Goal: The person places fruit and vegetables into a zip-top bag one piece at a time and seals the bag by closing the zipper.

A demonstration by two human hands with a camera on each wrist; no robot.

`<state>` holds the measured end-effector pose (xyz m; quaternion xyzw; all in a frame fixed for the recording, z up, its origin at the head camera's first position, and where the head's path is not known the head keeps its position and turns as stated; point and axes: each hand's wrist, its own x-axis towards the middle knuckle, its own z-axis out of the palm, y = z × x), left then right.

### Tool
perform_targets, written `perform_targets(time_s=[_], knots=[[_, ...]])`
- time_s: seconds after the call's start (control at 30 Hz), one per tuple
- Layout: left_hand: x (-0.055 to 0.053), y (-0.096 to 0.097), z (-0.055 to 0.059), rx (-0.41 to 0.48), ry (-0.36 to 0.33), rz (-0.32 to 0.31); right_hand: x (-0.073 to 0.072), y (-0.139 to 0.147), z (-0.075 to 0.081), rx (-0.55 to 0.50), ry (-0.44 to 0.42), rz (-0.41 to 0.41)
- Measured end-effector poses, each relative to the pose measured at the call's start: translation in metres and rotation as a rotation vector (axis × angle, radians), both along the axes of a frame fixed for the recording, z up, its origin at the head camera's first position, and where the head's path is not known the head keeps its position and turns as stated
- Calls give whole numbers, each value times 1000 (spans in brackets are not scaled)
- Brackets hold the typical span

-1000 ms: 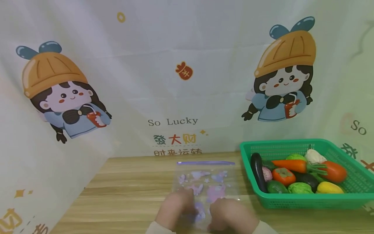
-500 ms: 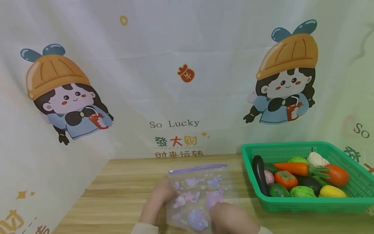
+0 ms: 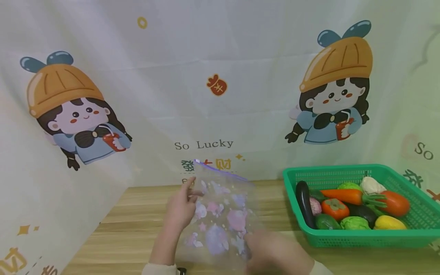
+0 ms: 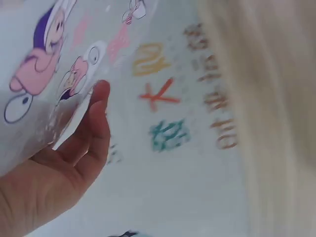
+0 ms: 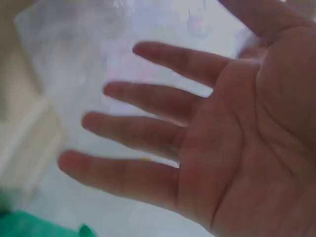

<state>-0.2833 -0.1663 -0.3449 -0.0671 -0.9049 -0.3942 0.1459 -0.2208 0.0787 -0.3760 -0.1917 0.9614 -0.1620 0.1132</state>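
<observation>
A clear zip bag (image 3: 220,217) printed with pink and purple cartoons is lifted off the wooden table (image 3: 137,217) and tilted, its purple zip strip uppermost. My left hand (image 3: 180,208) pinches the bag's left edge; in the left wrist view the thumb (image 4: 98,113) lies against the bag (image 4: 44,74). My right hand (image 3: 275,252) is blurred at the bag's lower right corner. In the right wrist view that hand (image 5: 197,143) has straight, spread fingers in front of the bag (image 5: 98,44) and grips nothing.
A green plastic basket (image 3: 343,168) stands on the table's right side, holding several toy vegetables, among them an eggplant (image 3: 303,202) and a carrot (image 3: 343,195). A cartoon-printed curtain (image 3: 220,95) closes off the back and left side.
The bag lay flat on the table under both hands; now the left hand has raised it upright and tilted. The right hand has slid to its lower right corner.
</observation>
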Motion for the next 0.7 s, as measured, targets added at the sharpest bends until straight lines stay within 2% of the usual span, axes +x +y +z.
perform_targets(time_s=[0.07,0.13,0.27,0.33,0.43,0.53,0.63,0.7], knots=[[7,-4,12,-19,108,2,1,5,18,-18,6,2],[15,-8,23,-34,254,-23,4,13,37,-60,70,-4],[30,-12,43,-44,559,-144,10,36,71,-120,261,-26],[38,-12,50,-36,654,-216,12,48,83,-156,363,-44],[49,-12,58,-24,710,-327,15,63,94,-246,462,-103],[58,-12,64,-19,697,-422,15,75,98,-345,565,-117],[64,-13,70,-17,682,-505,12,82,99,-394,669,-68],[67,-13,73,-10,680,-549,10,84,99,-412,697,-22]])
